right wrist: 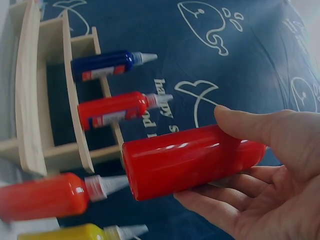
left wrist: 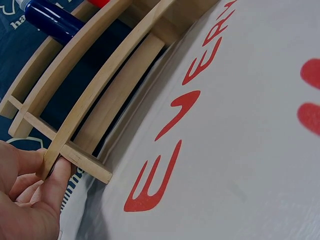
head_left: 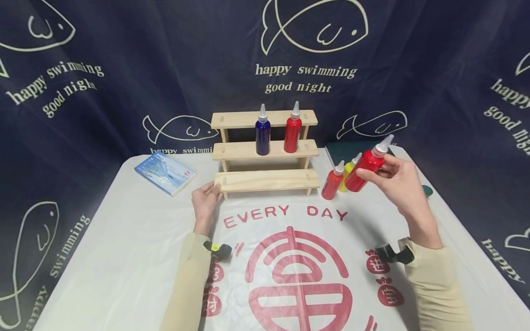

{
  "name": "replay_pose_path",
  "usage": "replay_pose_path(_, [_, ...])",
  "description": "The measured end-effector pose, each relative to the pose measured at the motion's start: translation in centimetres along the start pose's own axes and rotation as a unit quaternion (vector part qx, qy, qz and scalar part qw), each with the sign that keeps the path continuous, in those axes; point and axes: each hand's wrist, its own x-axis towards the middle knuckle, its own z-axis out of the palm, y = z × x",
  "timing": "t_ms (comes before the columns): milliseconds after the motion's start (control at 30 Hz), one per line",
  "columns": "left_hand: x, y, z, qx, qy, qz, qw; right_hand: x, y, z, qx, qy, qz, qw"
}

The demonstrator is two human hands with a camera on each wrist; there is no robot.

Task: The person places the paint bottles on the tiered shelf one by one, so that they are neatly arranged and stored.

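A three-tier wooden rack (head_left: 267, 181) stands at the back of the table. My left hand (head_left: 204, 202) pinches the left end of its lowest shelf, thumb and fingers around the board (left wrist: 50, 162). On the middle shelf a blue bottle (head_left: 262, 135) and a red bottle (head_left: 292, 133) stand upright. My right hand (head_left: 399, 186) grips another red bottle (head_left: 364, 168), tilted and held in the air right of the rack; in the right wrist view this bottle (right wrist: 185, 160) lies between thumb and fingers. Beside it, an orange-red bottle (head_left: 332, 184) and a partly hidden yellow bottle (head_left: 346, 178) stand on the table.
A blue-and-white box (head_left: 164, 174) lies left of the rack. Behind the bottles at the right is a dark green flat object (head_left: 343, 149), and a small green item (head_left: 427, 190) shows past my right hand. A printed white cover (head_left: 290, 211) lies over the table.
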Motion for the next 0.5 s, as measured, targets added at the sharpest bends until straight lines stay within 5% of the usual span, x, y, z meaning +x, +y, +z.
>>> replay_pose_path(500, [-0.1, -0.1, 0.1, 0.005, 0.009, 0.007, 0.9999, 1.4, -0.8, 6.1, 0.005, -0.060, 0.006, 0.9982])
